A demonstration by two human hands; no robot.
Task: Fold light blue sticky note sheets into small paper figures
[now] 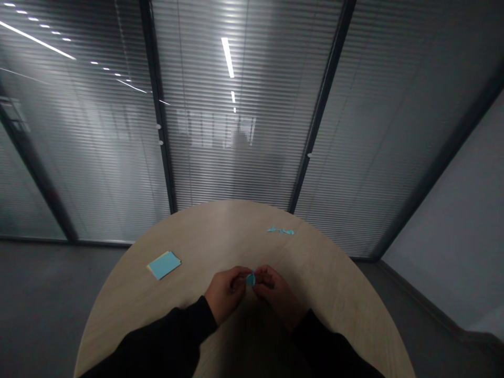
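My left hand (227, 293) and my right hand (277, 296) meet above the middle of a round light-wood table (220, 226), close to its near edge. Between their fingertips they pinch a small piece of blue paper (251, 280), partly hidden by the fingers. Left of my hands lies a small stack of blue and yellow sticky notes (164, 265). Thin blue paper scraps (281, 230) lie on the far part of the table, beyond my right hand. Black sleeves cover both forearms.
Glass partitions with slatted blinds (236, 157) and dark metal frames stand behind the table, reflecting ceiling lights. A grey floor (43, 294) surrounds the table. A pale wall (452, 210) rises at the right.
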